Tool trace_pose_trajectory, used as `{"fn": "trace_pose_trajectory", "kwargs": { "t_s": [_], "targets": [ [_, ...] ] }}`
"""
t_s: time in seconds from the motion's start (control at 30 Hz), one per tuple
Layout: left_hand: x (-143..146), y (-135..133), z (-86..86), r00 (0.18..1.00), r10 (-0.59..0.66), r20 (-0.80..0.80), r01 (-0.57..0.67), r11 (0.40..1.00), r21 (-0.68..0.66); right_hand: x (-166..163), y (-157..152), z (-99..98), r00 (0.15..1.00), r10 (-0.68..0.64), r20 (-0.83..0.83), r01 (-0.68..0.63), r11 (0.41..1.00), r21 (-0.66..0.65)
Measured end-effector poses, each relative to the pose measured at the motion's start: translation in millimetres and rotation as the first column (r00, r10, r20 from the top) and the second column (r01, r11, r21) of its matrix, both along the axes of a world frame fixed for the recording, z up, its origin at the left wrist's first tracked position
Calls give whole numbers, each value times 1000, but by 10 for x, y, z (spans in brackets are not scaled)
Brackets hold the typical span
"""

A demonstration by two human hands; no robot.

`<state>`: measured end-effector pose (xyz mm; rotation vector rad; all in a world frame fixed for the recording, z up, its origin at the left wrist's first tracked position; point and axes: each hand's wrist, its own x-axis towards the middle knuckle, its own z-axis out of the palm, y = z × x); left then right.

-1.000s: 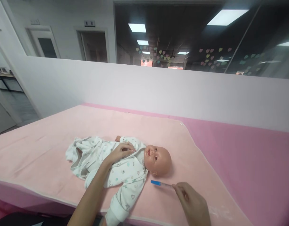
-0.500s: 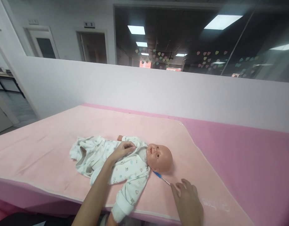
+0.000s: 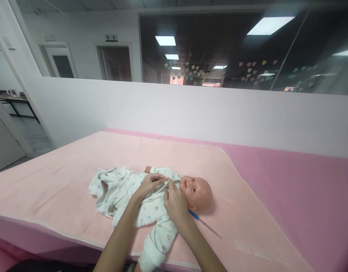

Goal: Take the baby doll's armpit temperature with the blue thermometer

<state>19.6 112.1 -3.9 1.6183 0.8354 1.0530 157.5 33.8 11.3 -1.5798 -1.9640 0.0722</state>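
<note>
A baby doll lies on its back, head to the right, dressed in a white patterned baby outfit. My left hand rests on the outfit's chest, its fingers closed on the front edge of the cloth. Beside it, my right hand pinches the same front edge near the collar, fingertips almost meeting the left ones. Just below the doll's head lies a thin, clear stick with a blue end, like a thermometer, touched by neither hand. What exactly sits between my fingertips is too small to tell.
Under the doll a peach-coloured blanket covers a pink surface. A low white wall with a dark window above it runs along the back. The doll's sleeved arm hangs at the near edge.
My right hand has let go of the blue-ended stick, leaving it on the blanket, and moved left onto the outfit's chest. My left hand stays on the cloth. The view has shifted slightly.
</note>
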Motion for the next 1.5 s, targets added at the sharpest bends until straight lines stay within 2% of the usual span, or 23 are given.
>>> {"fn": "trace_pose_trajectory", "kwargs": {
  "t_s": [0.1, 0.2, 0.27, 0.37, 0.53, 0.83, 1.03, 1.37, 1.5],
  "targets": [
    [-6, 8, 1, 1000, 9, 12, -9, 1000, 20, 6, 27, -65, 980, 77, -183, -50, 988, 147],
    [-4, -19, 31, 999, -18, -27, 20, 998, 52, -13, 23, -223, 911, 180, -371, -26, 923, 383],
    [-4, -42, 52, 996, -57, -62, 61, 996, 68, -34, 29, -332, 878, 231, -419, 1, 875, 485],
    [-10, -62, 65, 987, -122, -106, 130, 989, 75, -47, 46, -426, 868, 271, -417, 4, 834, 551],
    [-28, -61, 54, 977, -181, -110, 187, 981, 45, -35, 51, -426, 883, 282, -375, -27, 829, 558],
    [-30, -65, 63, 964, -249, -90, 249, 968, -4, -42, 41, -461, 861, 273, -430, -5, 848, 530],
    [-36, -62, 78, 959, -264, -106, 262, 965, -33, -48, 35, -486, 857, 254, -448, -2, 872, 490],
    [-88, -58, 107, 929, -326, -177, 330, 944, -2, -40, 25, -534, 841, 243, -483, 19, 879, 476],
    [-98, -64, 102, 935, -308, -177, 308, 951, -28, -40, 20, -525, 827, 237, -509, 38, 880, 473]
  ]
}}
